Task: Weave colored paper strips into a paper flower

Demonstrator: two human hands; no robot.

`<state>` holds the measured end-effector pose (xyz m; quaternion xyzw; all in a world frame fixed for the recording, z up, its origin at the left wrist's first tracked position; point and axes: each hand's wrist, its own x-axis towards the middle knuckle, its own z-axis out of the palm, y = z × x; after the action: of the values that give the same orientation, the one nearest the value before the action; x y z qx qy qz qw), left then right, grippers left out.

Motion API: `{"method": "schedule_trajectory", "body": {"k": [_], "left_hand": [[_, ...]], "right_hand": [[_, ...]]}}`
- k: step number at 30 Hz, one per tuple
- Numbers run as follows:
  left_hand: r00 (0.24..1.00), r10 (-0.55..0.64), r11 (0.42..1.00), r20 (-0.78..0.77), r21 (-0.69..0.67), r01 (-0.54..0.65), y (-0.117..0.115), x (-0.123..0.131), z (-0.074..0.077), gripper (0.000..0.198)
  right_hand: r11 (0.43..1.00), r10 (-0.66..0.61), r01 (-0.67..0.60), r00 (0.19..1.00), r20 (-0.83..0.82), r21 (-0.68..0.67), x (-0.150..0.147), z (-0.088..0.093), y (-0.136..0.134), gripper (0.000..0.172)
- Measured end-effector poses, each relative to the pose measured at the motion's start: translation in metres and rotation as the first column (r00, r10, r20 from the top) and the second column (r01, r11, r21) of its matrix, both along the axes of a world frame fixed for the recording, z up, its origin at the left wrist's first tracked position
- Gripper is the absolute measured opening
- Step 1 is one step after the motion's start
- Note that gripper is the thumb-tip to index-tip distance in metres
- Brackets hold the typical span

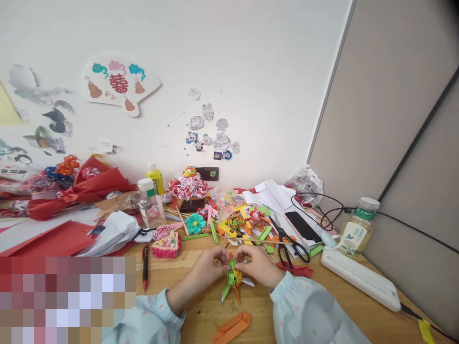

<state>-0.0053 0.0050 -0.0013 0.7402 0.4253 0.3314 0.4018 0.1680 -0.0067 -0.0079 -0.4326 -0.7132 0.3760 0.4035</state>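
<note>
Both my hands meet over the wooden desk (201,315) near its front edge. My left hand (210,268) and my right hand (255,265) pinch the top of a small folded paper flower (234,277), yellow and orange with green leaf strips hanging down. Fingers of both hands are curled round it. Pale blue patterned sleeves cover both my forearms. An orange folded paper strip (233,327) lies flat on the desk just below the flower.
Black scissors (289,243), a phone (303,225), paper flowers and coloured strips crowd the desk behind my hands. A red pen (145,267) lies left, a white power strip (360,277) and a bottle (356,227) right. Red paper and bouquets fill the far left.
</note>
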Motion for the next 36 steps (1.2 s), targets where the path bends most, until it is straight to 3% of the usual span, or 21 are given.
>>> {"method": "schedule_trajectory", "body": {"k": [7, 18, 29, 36], "left_hand": [[1.0, -0.001, 1.0, 0.002, -0.001, 0.001, -0.0022, 0.0014, 0.0013, 0.009], [0.993, -0.117, 0.989, -0.02, -0.097, 0.114, 0.0016, -0.0034, -0.0017, 0.009], [0.996, -0.072, 0.988, -0.049, -0.143, 0.064, -0.0034, -0.0024, 0.0041, 0.005], [0.999, -0.03, 0.993, -0.045, -0.119, 0.024, -0.0062, 0.0011, 0.0051, 0.008]], "right_hand": [[1.0, -0.021, 0.021, 1.0, 0.023, 0.01, -0.0034, 0.0029, -0.003, 0.017], [0.999, -0.042, 0.041, 0.998, 0.055, 0.022, -0.0055, 0.0024, -0.005, 0.016], [0.999, -0.046, 0.045, 0.996, 0.081, 0.013, -0.0066, 0.0036, -0.0089, 0.015], [0.999, 0.018, -0.024, 0.992, 0.123, 0.046, -0.0056, 0.0034, -0.007, 0.019]]}}
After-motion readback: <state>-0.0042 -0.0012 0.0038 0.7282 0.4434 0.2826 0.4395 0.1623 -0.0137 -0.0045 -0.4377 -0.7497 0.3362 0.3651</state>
